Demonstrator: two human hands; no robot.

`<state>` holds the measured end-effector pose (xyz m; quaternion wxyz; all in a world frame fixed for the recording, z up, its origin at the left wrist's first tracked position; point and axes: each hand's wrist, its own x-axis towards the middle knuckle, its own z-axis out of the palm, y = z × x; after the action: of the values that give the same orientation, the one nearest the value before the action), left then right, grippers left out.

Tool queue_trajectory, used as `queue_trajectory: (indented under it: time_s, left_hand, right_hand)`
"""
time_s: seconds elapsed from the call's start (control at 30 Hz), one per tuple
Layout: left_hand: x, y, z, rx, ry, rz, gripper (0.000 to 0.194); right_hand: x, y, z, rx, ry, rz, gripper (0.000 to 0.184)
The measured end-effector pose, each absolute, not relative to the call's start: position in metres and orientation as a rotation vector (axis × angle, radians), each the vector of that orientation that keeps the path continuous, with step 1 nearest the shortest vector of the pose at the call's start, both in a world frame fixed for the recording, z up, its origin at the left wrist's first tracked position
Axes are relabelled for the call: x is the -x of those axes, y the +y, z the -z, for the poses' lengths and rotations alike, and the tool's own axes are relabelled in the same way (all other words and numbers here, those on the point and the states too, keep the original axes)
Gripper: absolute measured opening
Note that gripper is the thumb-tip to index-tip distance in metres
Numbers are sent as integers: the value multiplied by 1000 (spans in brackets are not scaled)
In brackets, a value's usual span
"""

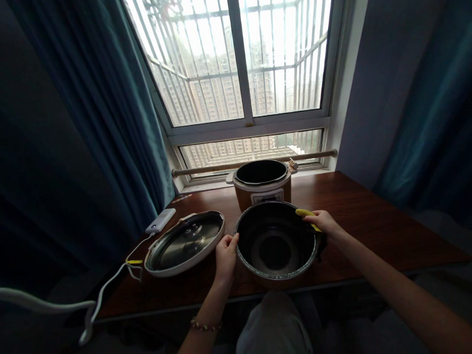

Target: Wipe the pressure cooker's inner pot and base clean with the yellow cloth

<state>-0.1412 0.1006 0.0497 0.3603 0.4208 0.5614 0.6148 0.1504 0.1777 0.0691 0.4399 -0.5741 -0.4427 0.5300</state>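
A black inner pot (275, 243) with a speckled rim is tilted toward me above the table's front edge, its inside facing up. My left hand (226, 256) pinches the pot's left rim, thumb at the edge. At the upper right rim, my right hand (326, 223) is closed on a yellow cloth (306, 213) that lies over the rim; a dark part hangs below the hand. Right behind the pot stands a rice cooker (243, 196) with a control panel and its top open. The round lid (187, 241), inner metal side up, lies left of my left hand.
A white power strip (160, 221) sits at the left of the brown table (361, 219), with a white cable (110, 280) running off the left edge. A horizontal rod (205, 169) crosses before the barred window. Blue curtains (102, 109) hang at the sides.
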Motion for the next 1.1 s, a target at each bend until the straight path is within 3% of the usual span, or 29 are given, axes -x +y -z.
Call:
queue_trajectory:
  time_s: [1.1]
  left_hand:
    - [144,124,-38,-1162,1479,-1579,39]
  right_hand:
    - [-146,203,-59,1437,-1033,-1288,8]
